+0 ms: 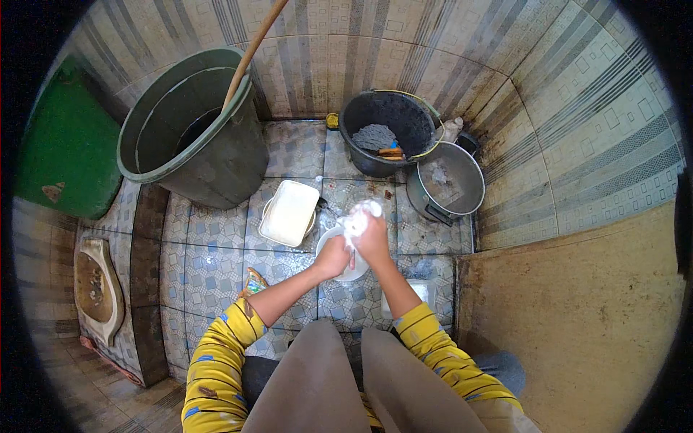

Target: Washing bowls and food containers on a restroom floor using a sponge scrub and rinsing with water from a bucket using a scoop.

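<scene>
My left hand (333, 256) grips the left rim of a white bowl (352, 274) above the tiled floor, ahead of my knees. My right hand (371, 236) is closed on something covered in white suds (357, 219) at the bowl's far side; the foam hides what it is. Left of the bowl, a cream rectangular plastic container (290, 212) lies on top of a round dish. A dark spoon (323, 203) rests on the floor beside it. A clear plastic container (422, 293) stands on the floor, partly behind my right forearm.
A large green bin (238, 157) with a wooden handle (254, 48) leaning in it stands at the far left. A black bucket (373, 164) and a metal pot (422, 184) stand at the far right. A squat toilet (112, 303) is on the raised left ledge. A colourful packet (254, 281) lies near my left forearm.
</scene>
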Motion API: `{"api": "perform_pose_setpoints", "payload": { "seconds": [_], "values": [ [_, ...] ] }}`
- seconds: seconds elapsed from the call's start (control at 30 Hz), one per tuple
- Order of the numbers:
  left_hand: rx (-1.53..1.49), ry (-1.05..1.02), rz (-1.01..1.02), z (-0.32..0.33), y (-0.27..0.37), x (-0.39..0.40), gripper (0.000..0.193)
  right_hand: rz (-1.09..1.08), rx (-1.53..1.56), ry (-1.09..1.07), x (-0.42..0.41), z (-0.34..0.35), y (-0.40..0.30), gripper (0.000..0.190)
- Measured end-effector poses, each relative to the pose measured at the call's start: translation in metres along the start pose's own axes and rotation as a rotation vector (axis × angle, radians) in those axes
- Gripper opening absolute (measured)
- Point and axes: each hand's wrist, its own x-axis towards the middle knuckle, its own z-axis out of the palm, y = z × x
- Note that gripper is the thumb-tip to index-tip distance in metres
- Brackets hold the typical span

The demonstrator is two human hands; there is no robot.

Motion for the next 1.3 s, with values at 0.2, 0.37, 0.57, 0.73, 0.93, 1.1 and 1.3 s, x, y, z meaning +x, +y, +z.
{"api": "perform_pose_setpoints", "payload": {
  "seconds": [0.2, 0.37, 0.57, 0.73, 0.93, 1.1, 1.3],
  "values": [
    [0.029, 0.02, -0.145, -0.001, 0.006, -0.031, 0.019, 0.201, 0.056, 0.058, -0.001, 0.022, 0.012, 0.025],
    [-0.112, 0.021, -0.182, -0.007, -0.003, -0.032, 0.019, 0.906, 0.891, 0.059, 0.016, 0.015, 0.047, 0.02],
    [-0.042, 0.11, -0.193, -0.006, -0.026, -0.02, 0.019, 0.184, 0.299, -0.109, -0.012, 0.027, 0.023, 0.026],
    [0.225, 0.095, -0.117, 0.0, -0.037, -0.019, 0.025, 0.062, -0.164, -0.059, -0.006, 0.023, 0.015, 0.016],
    [0.337, 0.09, 0.012, -0.008, -0.01, -0.032, 0.031, 0.177, -0.331, -0.033, 0.013, 0.016, 0.064, 0.015],
    [-0.183, 0.008, -0.133, -0.015, -0.027, -0.015, 0.021, 0.764, 1.095, -0.169, 0.004, 0.028, 0.085, 0.021],
    [-1.084, -0.259, -0.413, -0.015, -0.028, -0.013, 0.024, 0.873, 1.669, -0.181, -0.017, 0.046, 0.06, 0.019]
  ]
}}
